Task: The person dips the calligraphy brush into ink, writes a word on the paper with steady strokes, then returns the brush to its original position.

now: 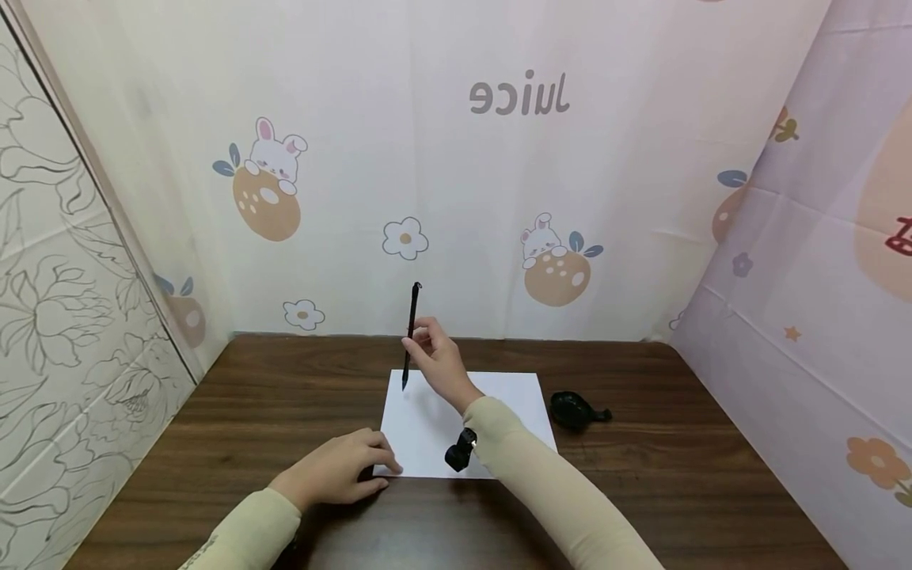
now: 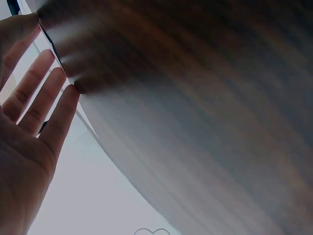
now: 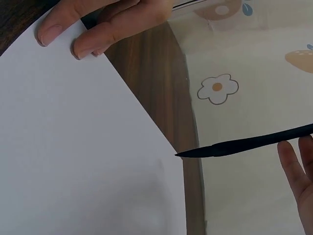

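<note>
A black brush (image 1: 411, 328) with a pointed dark tip stands nearly upright in my right hand (image 1: 440, 360), pinched between thumb and fingers partway along the handle. Its tip hangs close over the far left part of a white sheet of paper (image 1: 435, 431), which bears no marks that show. In the right wrist view the brush (image 3: 244, 144) points left, its tip overlapping the paper's corner. My left hand (image 1: 342, 467) rests at the near left corner of the sheet, fingertips on the paper and the thumb on the table. The left wrist view shows those fingers (image 2: 63, 112) spread and fairly straight.
Right of the paper, a small black dish (image 1: 572, 410) with a short handle lies on the dark wood table (image 1: 663, 475). Behind the table hangs a printed curtain (image 1: 406, 158) with rabbits and flowers; more patterned cloth stands at both sides. A black wrist camera (image 1: 459, 451) sits by my right sleeve.
</note>
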A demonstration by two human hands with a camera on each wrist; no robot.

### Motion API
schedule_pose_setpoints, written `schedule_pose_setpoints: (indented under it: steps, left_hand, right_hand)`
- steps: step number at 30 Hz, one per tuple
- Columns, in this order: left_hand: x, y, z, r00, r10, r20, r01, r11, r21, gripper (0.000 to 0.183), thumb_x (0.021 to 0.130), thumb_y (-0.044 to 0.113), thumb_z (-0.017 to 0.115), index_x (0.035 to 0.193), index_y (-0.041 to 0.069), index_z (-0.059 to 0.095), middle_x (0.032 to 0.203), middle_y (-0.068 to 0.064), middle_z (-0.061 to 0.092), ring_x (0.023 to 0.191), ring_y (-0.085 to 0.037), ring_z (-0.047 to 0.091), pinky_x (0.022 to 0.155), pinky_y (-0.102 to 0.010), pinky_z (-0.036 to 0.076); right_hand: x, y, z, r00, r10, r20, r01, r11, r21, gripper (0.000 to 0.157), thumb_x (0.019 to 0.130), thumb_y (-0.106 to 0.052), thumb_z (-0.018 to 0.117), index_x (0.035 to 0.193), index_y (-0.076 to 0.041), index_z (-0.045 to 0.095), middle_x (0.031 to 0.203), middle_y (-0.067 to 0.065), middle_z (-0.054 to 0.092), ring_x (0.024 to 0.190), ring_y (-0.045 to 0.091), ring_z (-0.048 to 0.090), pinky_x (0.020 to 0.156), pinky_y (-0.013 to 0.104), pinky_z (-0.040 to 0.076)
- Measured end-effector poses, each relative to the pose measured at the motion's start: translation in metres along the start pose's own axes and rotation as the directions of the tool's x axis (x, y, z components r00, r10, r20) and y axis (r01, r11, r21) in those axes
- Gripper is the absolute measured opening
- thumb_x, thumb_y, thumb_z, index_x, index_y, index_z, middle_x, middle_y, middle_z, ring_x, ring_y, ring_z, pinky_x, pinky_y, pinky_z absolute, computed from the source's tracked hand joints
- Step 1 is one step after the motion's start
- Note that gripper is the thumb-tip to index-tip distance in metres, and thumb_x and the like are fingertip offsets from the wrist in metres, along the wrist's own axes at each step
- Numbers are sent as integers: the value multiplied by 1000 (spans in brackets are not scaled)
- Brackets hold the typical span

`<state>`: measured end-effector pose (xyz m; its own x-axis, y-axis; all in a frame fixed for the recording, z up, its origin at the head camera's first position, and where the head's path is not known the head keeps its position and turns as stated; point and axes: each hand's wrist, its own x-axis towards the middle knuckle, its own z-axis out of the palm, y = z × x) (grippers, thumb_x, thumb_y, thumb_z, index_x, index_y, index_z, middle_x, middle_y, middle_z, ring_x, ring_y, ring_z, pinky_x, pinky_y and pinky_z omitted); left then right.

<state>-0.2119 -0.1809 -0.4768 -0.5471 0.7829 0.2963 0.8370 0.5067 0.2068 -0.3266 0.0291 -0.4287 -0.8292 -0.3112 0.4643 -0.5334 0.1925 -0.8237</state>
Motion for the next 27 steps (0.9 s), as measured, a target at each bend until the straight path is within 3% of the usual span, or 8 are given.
schedule_pose_setpoints:
  steps: [3,8,18,27]
  left_hand:
    - [0,1,-1,1000,-1,2,2,1000,-6,14,88,20,76,102,23,76,104,10,60,96,-6,57,80,-24,51]
    - [0,1,-2,1000,9,-2,-9,1000,-12,15,87,18,77,102,23,76,104,9,60,95,-6,57,79,-24,51]
    - [1,1,-1,1000,8,-7,-8,1000,-4,14,87,20,76,101,23,76,104,10,60,95,-6,57,81,-24,51]
    - [1,0,-1,999,27,-19,-27,1000,-2,16,86,18,77,101,23,76,103,10,61,95,-6,58,80,-24,51]
  right_hand:
    - [-1,-4,2,1000,2,-5,-2,1000,17,26,103,-20,59,126,-11,51,101,13,60,92,37,66,80,47,57]
    - [-3,-1,5,1000,24,-13,-24,999,39,21,103,-18,59,123,-15,52,101,11,60,94,36,65,81,49,57]
    - [-5,6,6,1000,5,-19,-5,1000,8,22,103,-23,59,124,-17,54,101,10,61,95,36,66,79,34,57]
    - [-4,8,7,1000,9,-18,-10,997,-74,21,103,-26,59,123,-22,53,101,1,62,97,19,63,80,34,54]
